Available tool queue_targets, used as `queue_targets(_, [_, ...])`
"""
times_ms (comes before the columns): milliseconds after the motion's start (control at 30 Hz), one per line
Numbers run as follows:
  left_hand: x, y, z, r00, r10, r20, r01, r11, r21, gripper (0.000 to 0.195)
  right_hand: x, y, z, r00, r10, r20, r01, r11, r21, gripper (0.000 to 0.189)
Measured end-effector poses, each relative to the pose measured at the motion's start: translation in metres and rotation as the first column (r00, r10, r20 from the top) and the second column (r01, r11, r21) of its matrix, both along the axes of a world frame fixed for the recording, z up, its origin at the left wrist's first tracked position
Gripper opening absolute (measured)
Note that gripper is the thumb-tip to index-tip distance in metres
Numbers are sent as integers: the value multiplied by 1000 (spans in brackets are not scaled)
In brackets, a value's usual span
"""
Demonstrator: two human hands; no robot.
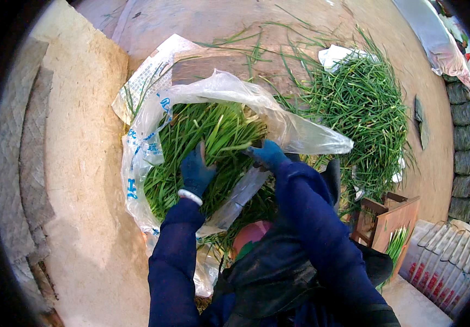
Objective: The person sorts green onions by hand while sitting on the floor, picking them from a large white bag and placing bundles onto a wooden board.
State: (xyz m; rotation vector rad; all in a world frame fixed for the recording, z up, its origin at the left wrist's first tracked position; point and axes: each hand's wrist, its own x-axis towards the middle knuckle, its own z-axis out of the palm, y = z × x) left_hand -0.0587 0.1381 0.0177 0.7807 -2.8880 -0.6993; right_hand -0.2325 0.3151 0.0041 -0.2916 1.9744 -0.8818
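A clear plastic bag [226, 88] with blue printing lies spread wide before me, full of long green leaves that look like garlic chives [202, 122]. Their pale cut ends point to the upper right. My left hand [197, 171], in a blue glove with a white cuff, rests on the leaves with the thumb apart; some fingertips are hidden among them. At the bag's right side, beside the cut ends, is my right hand [271, 155], also gloved in blue. Its fingers are partly hidden and blurred, so a hold on anything is unclear.
A large heap of loose chives [357, 102] lies on the right, with stray leaves beyond the bag. A wooden stool [394, 218] lies on its side at lower right, near a wire-like rack [451, 245]. Grey quilted cloth [22, 155] lines the left. Dark bundles [462, 139] line the far right.
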Motion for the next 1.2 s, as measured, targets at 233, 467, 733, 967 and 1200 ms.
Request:
queue_targets(233, [43, -7, -10, 970, 32, -243, -21, 999, 46, 75, 24, -36, -10, 861, -295, 414, 490, 701, -519, 62])
queue_targets(467, [42, -12, -21, 981, 174, -85, -143, 947, 289, 78, 3, -27, 6, 864, -173, 473, 406, 795, -451, 84])
queue_targets(733, [59, -15, -28, 948, 105, -301, -9, 952, 305, 84, 13, -54, 70, 998, -58, -11, 43, 838, -544, 57])
queue_targets(967, [44, 13, -7, 996, -46, -81, 40, 997, -73, 94, 6, -66, -21, 954, -208, -214, -60, 569, -820, 29])
queue_targets(1200, [17, 3, 48, 980, -152, -128, 167, 978, 121, 101, 7, -47, 21, 829, -206, 520, 524, 613, -592, 49])
